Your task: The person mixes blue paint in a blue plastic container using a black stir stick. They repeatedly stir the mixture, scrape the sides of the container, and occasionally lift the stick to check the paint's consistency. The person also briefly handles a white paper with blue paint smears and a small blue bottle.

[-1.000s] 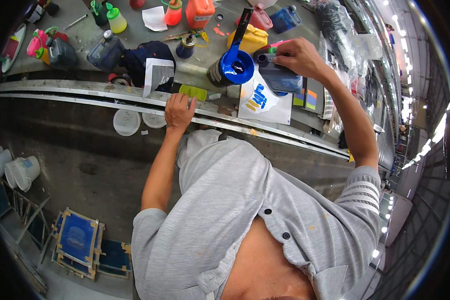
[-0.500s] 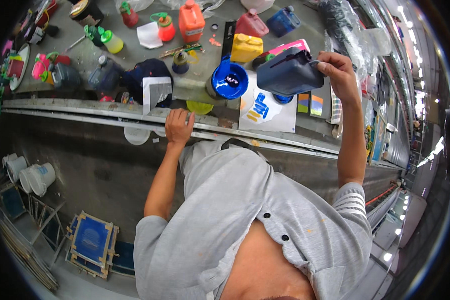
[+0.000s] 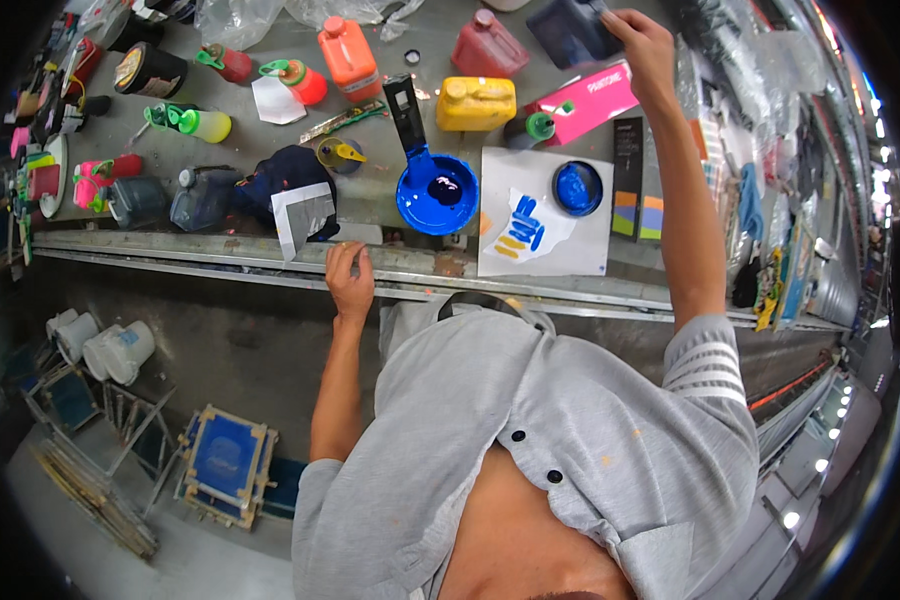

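Note:
My right hand (image 3: 640, 48) grips a dark blue plastic jug (image 3: 570, 38) by its handle, at the far right of the table. Along the table's near edge rests my left hand (image 3: 349, 283), fingers stretched out, holding nothing. Between the two stands a tub of bright blue ink (image 3: 420, 207), with a dark purple puddle (image 3: 445, 190) on its surface. A black-handled spatula (image 3: 406, 115), blue at its lower end, sticks out of the tub. To its right, a white sheet (image 3: 570, 255) bears a torn paper with blue and yellow strokes (image 3: 525, 225) and a round blue-smeared lid (image 3: 577, 188).
Behind the tub stand a yellow jug (image 3: 477, 104), an orange jug (image 3: 349, 60), a red jug (image 3: 490, 45) and a pink box (image 3: 595, 100). Dark cloth (image 3: 285, 178) lies left. White buckets (image 3: 120, 350) and a blue framed screen (image 3: 225, 458) are on the floor behind me.
My right hand has carried the jug away from above the white sheet to the far right, uncovering the lid. My left hand remains at the table edge. The view has shifted.

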Demonstrator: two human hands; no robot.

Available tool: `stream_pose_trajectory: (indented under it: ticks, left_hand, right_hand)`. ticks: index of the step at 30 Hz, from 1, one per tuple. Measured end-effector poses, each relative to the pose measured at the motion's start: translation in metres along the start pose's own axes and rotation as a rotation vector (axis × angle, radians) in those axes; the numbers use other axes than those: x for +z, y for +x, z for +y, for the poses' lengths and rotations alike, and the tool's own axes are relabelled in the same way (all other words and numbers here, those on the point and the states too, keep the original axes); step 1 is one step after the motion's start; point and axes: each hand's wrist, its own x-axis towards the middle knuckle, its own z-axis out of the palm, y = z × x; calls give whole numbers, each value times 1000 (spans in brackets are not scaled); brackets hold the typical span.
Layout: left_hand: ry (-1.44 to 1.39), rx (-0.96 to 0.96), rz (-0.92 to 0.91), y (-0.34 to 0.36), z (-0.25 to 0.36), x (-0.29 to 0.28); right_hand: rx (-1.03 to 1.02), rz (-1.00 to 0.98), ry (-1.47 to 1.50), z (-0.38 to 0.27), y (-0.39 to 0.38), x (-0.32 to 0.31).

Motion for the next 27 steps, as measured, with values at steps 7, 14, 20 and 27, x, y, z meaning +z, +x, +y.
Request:
stream_pose_trajectory:
  ticks: [7,14,20,27]
  left_hand:
    - [-89,-184,-207,14,43,29]
    - [-624,-421,-294,26,29,91]
    - [-985,-511,-359,37,10,105]
    - [-737,-260,-359,53,14,101]
  right_hand:
    - [172,11,-187,74,9,59]
    - [68,-223,-413,67,35,61]
    - [-302,201,-502,42,17,42]
    - [-160,-347,242,-102,-107,144]
